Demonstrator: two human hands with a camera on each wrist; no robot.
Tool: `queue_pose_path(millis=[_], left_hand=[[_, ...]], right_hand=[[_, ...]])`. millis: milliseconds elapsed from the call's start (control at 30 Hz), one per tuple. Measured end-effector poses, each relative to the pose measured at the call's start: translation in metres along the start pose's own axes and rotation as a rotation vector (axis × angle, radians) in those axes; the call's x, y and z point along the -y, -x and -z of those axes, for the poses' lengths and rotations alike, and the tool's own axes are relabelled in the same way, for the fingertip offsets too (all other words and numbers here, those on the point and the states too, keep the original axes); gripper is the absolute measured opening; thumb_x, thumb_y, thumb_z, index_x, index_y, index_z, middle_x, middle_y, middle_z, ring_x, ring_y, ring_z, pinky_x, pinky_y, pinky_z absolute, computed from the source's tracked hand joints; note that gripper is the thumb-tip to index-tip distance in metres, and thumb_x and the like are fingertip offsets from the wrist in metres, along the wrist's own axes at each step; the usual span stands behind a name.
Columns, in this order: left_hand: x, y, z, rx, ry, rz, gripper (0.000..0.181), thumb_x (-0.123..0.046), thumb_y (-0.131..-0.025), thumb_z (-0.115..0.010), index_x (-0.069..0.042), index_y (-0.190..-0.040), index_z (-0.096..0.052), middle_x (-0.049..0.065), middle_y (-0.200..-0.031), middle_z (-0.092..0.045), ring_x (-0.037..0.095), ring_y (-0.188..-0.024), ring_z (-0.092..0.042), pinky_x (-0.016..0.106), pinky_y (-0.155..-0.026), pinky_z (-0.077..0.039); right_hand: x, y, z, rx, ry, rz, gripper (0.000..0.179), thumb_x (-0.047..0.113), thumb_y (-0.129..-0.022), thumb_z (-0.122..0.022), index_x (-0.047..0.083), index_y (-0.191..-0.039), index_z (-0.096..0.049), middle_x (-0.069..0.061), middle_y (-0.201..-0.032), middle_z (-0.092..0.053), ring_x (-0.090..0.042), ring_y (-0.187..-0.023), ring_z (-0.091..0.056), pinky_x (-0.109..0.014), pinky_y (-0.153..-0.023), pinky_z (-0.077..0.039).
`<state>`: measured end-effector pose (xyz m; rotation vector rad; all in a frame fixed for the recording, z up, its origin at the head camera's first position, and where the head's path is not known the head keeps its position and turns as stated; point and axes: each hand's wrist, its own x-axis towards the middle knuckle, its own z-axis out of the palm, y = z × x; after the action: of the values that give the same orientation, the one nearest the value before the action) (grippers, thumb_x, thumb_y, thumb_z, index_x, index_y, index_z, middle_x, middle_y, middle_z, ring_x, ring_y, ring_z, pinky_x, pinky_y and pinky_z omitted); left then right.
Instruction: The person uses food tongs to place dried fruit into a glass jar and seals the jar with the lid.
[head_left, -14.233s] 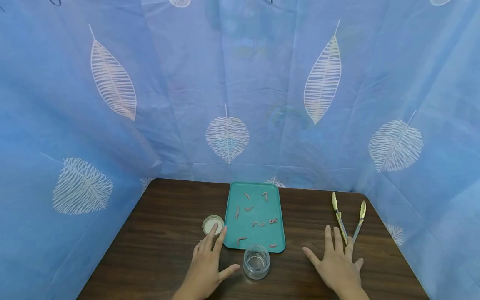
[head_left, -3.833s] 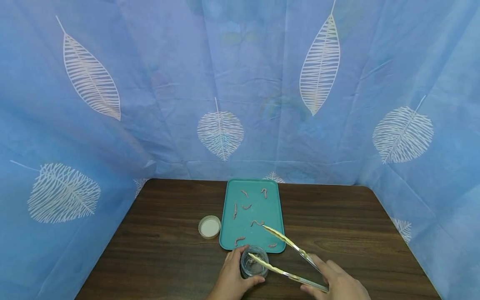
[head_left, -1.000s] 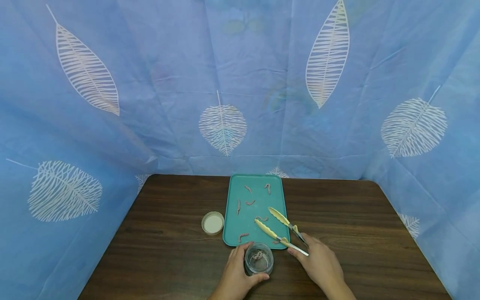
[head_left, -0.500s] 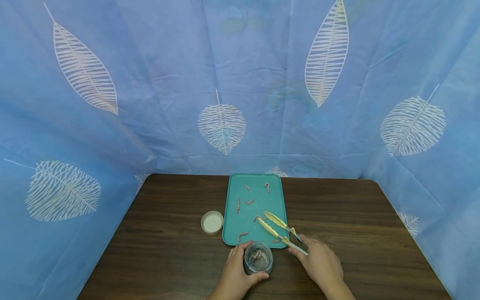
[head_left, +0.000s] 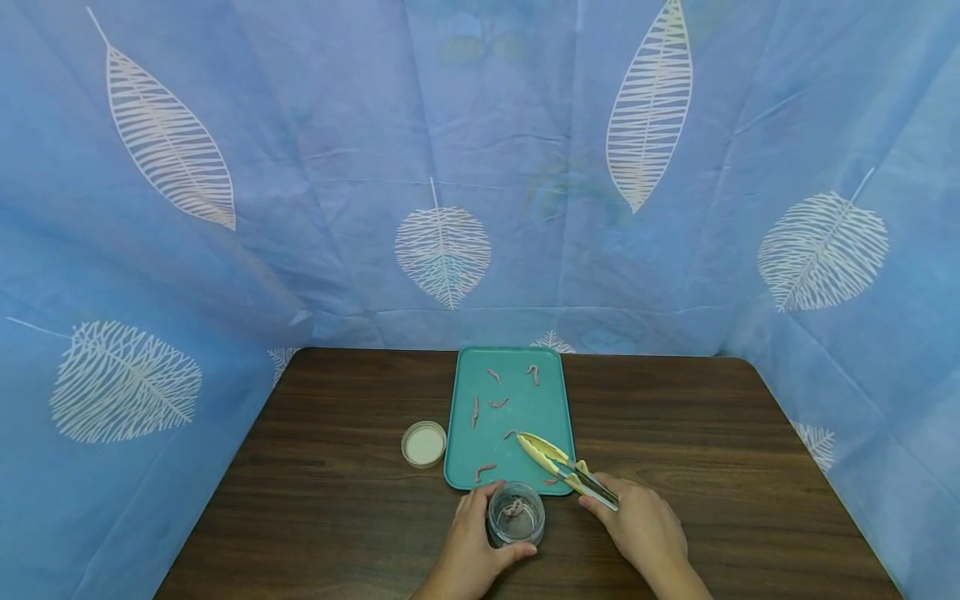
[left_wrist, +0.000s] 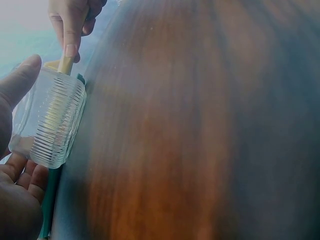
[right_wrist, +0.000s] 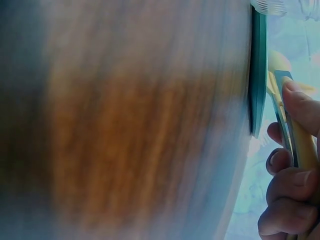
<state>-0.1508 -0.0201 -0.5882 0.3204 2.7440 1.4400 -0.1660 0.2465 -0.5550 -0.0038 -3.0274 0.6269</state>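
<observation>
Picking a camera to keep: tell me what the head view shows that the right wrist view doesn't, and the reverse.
Only the head view shows the lid, the worms on the tray and the inside of the jar. Only the right wrist view shows how the right hand curls several fingertips round the tongs. Both share that hand, tongs, tray, table and part of the jar.

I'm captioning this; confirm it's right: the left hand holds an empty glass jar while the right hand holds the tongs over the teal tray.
No: the glass jar isn't empty; the head view shows a worm-like piece inside. The left hand holds it, and the right hand holds the tongs over the teal tray.
</observation>
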Motion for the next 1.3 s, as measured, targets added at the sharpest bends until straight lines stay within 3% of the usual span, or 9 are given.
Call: queue_pose_path(millis=[167, 533, 767, 1000, 1133, 1300], left_hand=[[-0.001, 0.001, 0.001, -0.003, 0.000, -0.012, 0.094, -0.049, -0.077, -0.098, -0.009, -0.150, -0.054, 0.008, -0.142, -0.062, 0.030, -0.132, -0.059, 0.051, -0.111, -0.055], [-0.001, 0.000, -0.001, 0.027, 0.000, 0.018, 0.095, -0.050, -0.078, -0.097, -0.009, -0.152, -0.052, 0.010, -0.145, -0.061, 0.032, -0.134, -0.058, 0.054, -0.112, -0.054], [-0.003, 0.002, 0.000, 0.030, 0.001, 0.025, 0.096, -0.051, -0.078, -0.096, -0.009, -0.152, -0.052, 0.010, -0.145, -0.061, 0.032, -0.134, -0.058, 0.055, -0.110, -0.054], [-0.002, 0.001, 0.000, 0.013, 0.003, 0.013, 0.096, -0.051, -0.077, -0.097, -0.009, -0.152, -0.052, 0.011, -0.145, -0.061, 0.033, -0.133, -0.059, 0.057, -0.110, -0.054], [-0.003, 0.001, 0.000, 0.006, 0.010, 0.001, 0.095, -0.050, -0.077, -0.097, -0.010, -0.151, -0.053, 0.009, -0.144, -0.062, 0.032, -0.132, -0.059, 0.056, -0.110, -0.054], [-0.004, 0.003, 0.000, -0.007, 0.000, -0.017, 0.095, -0.050, -0.076, -0.098, -0.010, -0.150, -0.054, 0.006, -0.144, -0.063, 0.031, -0.131, -0.059, 0.053, -0.109, -0.054]], right_hand=[[-0.001, 0.000, 0.000, -0.006, -0.003, 0.007, 0.051, 0.046, -0.093, -0.084, 0.015, -0.133, -0.079, -0.020, -0.121, -0.081, -0.043, -0.101, -0.079, -0.057, -0.075, -0.065], [-0.002, 0.004, 0.002, 0.000, 0.000, -0.019, 0.050, 0.047, -0.095, -0.082, 0.017, -0.135, -0.078, -0.019, -0.129, -0.079, -0.045, -0.111, -0.077, -0.061, -0.084, -0.064], [-0.001, 0.011, 0.007, 0.002, -0.004, -0.043, 0.052, 0.049, -0.096, -0.080, 0.018, -0.138, -0.076, -0.019, -0.133, -0.077, -0.048, -0.119, -0.074, -0.065, -0.093, -0.061], [0.002, 0.018, 0.016, 0.005, -0.012, -0.055, 0.052, 0.049, -0.097, -0.080, 0.019, -0.139, -0.075, -0.017, -0.134, -0.077, -0.046, -0.120, -0.074, -0.065, -0.094, -0.061], [0.003, 0.024, 0.021, -0.007, -0.016, -0.052, 0.051, 0.047, -0.095, -0.082, 0.021, -0.139, -0.076, -0.014, -0.132, -0.079, -0.043, -0.116, -0.076, -0.063, -0.090, -0.062], [0.005, 0.035, 0.027, -0.031, -0.001, -0.038, 0.053, 0.047, -0.092, -0.085, 0.020, -0.138, -0.077, -0.010, -0.120, -0.082, -0.023, -0.087, -0.076, -0.047, -0.071, -0.062]])
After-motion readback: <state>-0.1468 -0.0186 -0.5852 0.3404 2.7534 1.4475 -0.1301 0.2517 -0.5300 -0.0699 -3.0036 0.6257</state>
